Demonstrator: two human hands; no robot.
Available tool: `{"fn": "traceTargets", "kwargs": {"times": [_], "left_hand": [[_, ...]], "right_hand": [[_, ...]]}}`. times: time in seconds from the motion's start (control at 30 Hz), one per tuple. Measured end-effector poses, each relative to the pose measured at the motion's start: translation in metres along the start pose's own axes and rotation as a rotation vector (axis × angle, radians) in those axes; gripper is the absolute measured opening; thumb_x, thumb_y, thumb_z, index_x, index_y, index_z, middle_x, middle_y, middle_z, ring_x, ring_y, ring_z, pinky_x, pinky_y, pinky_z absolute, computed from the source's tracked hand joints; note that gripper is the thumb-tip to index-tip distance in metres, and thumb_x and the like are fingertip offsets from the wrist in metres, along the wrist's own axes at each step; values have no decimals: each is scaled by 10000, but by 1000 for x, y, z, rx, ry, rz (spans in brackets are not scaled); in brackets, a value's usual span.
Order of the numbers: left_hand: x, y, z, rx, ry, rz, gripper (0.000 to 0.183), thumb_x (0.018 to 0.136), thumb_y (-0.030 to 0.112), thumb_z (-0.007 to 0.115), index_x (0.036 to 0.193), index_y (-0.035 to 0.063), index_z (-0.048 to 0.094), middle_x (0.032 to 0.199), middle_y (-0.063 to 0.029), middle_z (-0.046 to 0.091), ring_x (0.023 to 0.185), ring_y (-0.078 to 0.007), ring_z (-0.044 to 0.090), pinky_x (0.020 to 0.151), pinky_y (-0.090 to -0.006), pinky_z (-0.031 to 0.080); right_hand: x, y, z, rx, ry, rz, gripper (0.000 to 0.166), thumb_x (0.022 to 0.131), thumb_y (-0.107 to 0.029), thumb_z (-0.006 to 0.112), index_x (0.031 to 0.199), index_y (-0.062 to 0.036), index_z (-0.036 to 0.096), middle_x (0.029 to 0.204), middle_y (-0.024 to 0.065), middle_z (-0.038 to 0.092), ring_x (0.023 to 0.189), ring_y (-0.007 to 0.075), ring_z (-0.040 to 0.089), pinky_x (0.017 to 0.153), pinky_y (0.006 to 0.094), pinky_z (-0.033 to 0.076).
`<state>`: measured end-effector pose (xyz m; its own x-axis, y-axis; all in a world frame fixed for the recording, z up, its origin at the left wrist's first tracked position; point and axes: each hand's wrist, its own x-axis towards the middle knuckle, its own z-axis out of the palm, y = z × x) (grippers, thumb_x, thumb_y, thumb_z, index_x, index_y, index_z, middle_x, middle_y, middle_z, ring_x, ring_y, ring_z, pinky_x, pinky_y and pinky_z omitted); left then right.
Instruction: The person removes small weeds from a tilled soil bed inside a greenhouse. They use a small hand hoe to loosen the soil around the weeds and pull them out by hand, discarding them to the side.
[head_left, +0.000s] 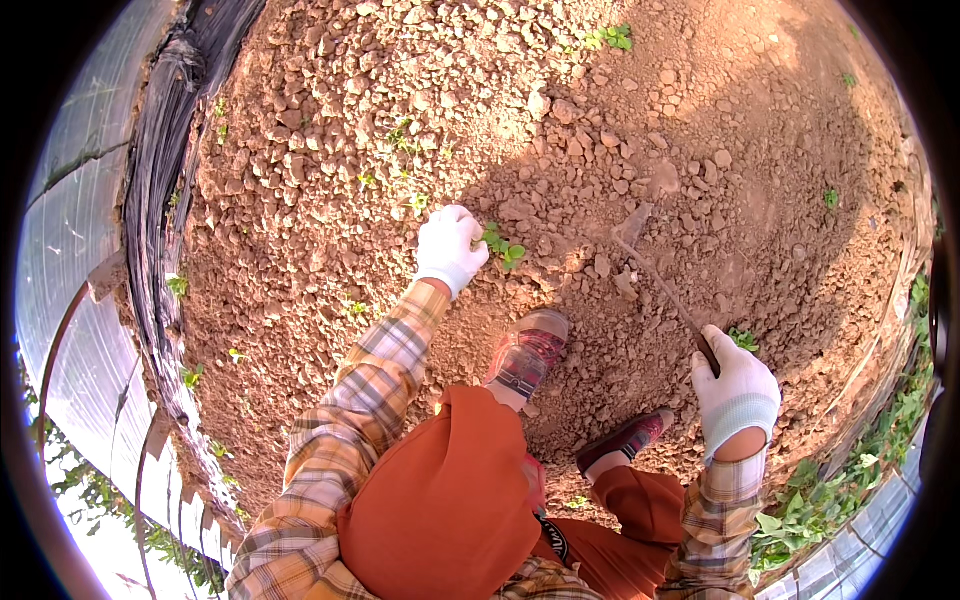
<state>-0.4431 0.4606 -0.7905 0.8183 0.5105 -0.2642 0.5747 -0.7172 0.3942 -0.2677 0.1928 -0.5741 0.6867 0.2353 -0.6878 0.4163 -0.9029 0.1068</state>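
My left hand (451, 247), in a white knit glove, has its fingers closed at the edge of a small green leafy plant (504, 246) low on the cloddy brown soil (315, 225). The fingertips are partly hidden, but leaves stick out beside the thumb. To the right, my right hand (735, 379), gloved the same way, grips the handle of a small hoe (675, 300). The hoe's thin shaft slants up and left to a soil-coloured metal blade (634, 223) that rests on the ground.
Gathered dark plastic sheeting (161, 142) and a translucent plastic wall (82, 217) with curved ribs run along the left. More small green plants (405, 139) dot the soil. My shoes (529, 349) stand on the soil between my hands. Leafy growth (810, 502) borders the lower right.
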Motion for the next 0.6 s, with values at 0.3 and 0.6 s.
{"fn": "traceTargets", "kwargs": {"times": [0.3,0.6], "left_hand": [[-19,-34,-44,13,647,-162,361,826,262,673,1086,22,598,1103,-168,555,1089,-309,512,934,-417,420],[-42,-11,5,14,-321,-326,462,802,392,691,1138,92,588,982,-123,650,919,-290,634,815,-397,503]], "right_hand": [[1,1,0,1,-12,3,365,901,-336,534,1232,-190,583,931,121,664,869,318,648,762,425,511],[0,2,5,10,23,-20,352,896,-343,536,1212,-194,585,936,126,662,872,331,645,759,436,511]]}}
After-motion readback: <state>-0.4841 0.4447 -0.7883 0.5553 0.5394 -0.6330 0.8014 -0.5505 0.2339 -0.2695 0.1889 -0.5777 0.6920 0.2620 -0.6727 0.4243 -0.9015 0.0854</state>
